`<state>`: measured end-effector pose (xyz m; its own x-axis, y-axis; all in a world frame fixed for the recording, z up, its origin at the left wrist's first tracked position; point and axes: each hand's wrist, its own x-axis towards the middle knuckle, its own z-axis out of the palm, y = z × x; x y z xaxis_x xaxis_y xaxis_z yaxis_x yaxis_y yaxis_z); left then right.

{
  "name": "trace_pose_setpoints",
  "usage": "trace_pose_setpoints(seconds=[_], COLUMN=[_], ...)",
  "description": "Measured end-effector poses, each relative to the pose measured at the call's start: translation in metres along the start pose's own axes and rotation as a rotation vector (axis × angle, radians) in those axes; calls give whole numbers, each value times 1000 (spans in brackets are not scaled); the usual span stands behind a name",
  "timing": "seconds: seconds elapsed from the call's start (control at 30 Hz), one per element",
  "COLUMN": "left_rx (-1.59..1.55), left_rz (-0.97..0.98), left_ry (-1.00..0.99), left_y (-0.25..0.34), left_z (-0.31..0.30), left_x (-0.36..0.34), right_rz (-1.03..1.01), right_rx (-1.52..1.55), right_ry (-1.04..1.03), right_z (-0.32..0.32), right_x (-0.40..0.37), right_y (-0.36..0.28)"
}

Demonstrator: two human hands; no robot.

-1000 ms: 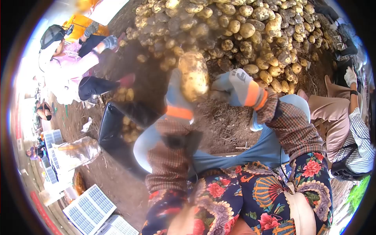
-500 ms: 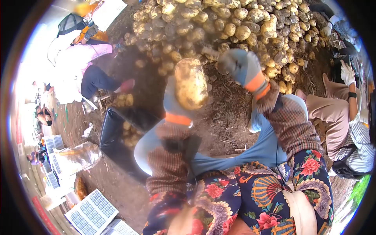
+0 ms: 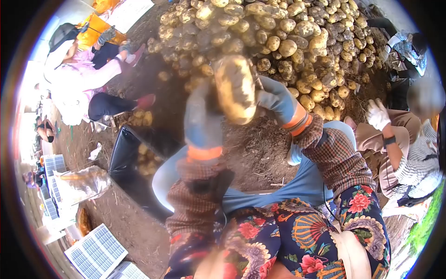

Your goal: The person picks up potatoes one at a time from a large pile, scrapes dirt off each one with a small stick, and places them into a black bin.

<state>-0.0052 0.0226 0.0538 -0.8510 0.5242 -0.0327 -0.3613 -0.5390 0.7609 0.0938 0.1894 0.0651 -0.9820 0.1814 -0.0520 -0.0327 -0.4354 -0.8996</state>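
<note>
A large yellow potato (image 3: 235,88) with brown soil patches is held up in front of me, between my two gloved hands. My left hand (image 3: 203,118), in a grey-blue glove with an orange cuff, grips it from the left and is blurred. On the other side, the fingers of my right hand (image 3: 277,100), in a matching glove, close on the potato's right edge; their tips are partly hidden. Behind it lies a big heap of potatoes (image 3: 306,46), many coated with soil. A black plastic-lined container (image 3: 124,160) with several potatoes inside stands by my left knee.
At left, a person in pink (image 3: 83,76) sits close to the heap. A person with a white glove (image 3: 377,115) sits at right, another person (image 3: 409,53) beyond. Printed white sheets (image 3: 96,251) and a clear plastic bag (image 3: 86,183) lie at lower left.
My right hand has come left and down from near the heap to the potato. The potato has shifted slightly right. The person at right has moved their gloved hand left and down.
</note>
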Motion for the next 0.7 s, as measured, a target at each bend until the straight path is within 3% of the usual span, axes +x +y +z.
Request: trace_pose_setpoints(seconds=[0.07,0.13,0.17,0.23,0.33,0.43,0.47,0.53,0.67,0.7], left_rx=[20,-321,-793,-568,-479,-531,-455,-297,-218,-218], left_rz=[44,-207,-313,-334,-359,-354,-342,-313,-279,-290], left_ry=[-74,-237,-250,87,127,39,101,227,194,199], left_y=[4,14,-6,0,0,2,1,-1,-1,-5], left_z=[-7,-7,-19,-16,-18,-5,-3,0,-3,-9], left_x=[-8,-23,-17,-25,-28,-29,-29,-29,-33,-34], right_rz=[51,78,139,-236,-218,-249,-373,-357,-429,-361], right_rx=[-28,-154,-257,-593,-649,-878,-1009,-1097,-1113,-1118], right_ry=[-97,-191,-191,-87,84,78,74,63,61,8], right_z=[-12,-7,0,4,-5,-9,-12,-6,-5,-5], right_x=[0,2,2,9,15,21,21,16,4,4], right_y=[3,0,1,14,-8,-16,-13,-23,-11,-13])
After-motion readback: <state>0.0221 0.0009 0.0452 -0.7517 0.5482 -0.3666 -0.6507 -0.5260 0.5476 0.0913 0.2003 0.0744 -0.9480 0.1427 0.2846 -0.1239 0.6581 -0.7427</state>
